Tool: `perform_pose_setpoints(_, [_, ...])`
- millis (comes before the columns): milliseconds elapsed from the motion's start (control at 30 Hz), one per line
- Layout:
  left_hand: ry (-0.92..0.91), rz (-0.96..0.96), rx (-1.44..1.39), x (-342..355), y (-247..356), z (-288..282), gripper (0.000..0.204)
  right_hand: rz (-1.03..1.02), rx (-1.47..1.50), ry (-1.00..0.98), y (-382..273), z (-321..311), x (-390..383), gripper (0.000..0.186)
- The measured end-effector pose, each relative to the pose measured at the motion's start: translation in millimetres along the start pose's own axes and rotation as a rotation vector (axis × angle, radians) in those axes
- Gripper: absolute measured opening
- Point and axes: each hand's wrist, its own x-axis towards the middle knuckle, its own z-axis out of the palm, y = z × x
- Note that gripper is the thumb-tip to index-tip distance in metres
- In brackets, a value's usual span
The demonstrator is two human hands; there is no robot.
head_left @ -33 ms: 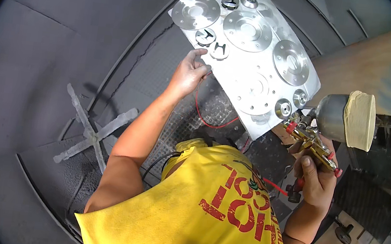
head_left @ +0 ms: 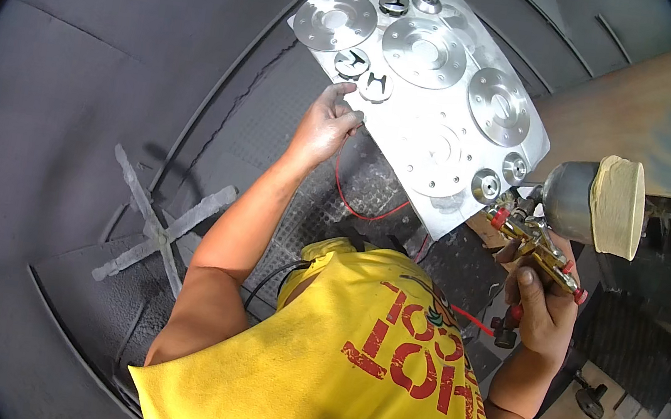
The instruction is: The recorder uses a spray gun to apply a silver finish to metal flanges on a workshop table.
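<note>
One gold spray gun [head_left: 546, 256], red knobs [head_left: 580, 296], grey cup [head_left: 569, 199], cream cover [head_left: 619, 207]

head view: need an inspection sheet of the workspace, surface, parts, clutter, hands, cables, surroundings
Surface: white board, grey smudges near its lower corner
Job's things: four broad discs, one of them pale; four small metal pieces; four caps with dark marks; spray gun with a grey cup
Clutter: dark object at lower right, kind unclear
Hands: left hand at the board's edge, contact unclear; right hand grips the spray gun
Cables: red hose near the spray gun
Surroundings: grey wall, cross-shaped frame at left
</note>
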Motion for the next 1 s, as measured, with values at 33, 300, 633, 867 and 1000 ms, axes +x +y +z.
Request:
perform_pose_setpoints(33, [0.008,0.014,0.018,2.3,0.9,3.7,0.055,-0.005,-0.016,0.002,-0.2,-0.3,-0.5,0.038])
perform_pose_setpoints(300, [0.024,0.062,0.09,-19.0,-2.5,18.4,0.045,-0.013,0.009,0.062,-7.5,5.6,-3.2,0.039])
perform_pose_setpoints(633, [0.186,-0.031,-0.149,-50.7,-105.7,8.9,0.022,-0.026,-0.217,0.104,-16.6,17.2,55.0,0.027])
perform_pose_setpoints(867, [0.09,-0.019,0.054,-84.9,-132.5,15.1,0.022,-0.202,-0.439,0.303,-4.8,-33.0,127.5,0.024])
perform_pose_setpoints(1000, [-0.04,-0.141,0.135,-96.0,-147.1,12.1,0.033,-0.265,-0.495,0.346,-7.2,-42.0,154.9,0.022])
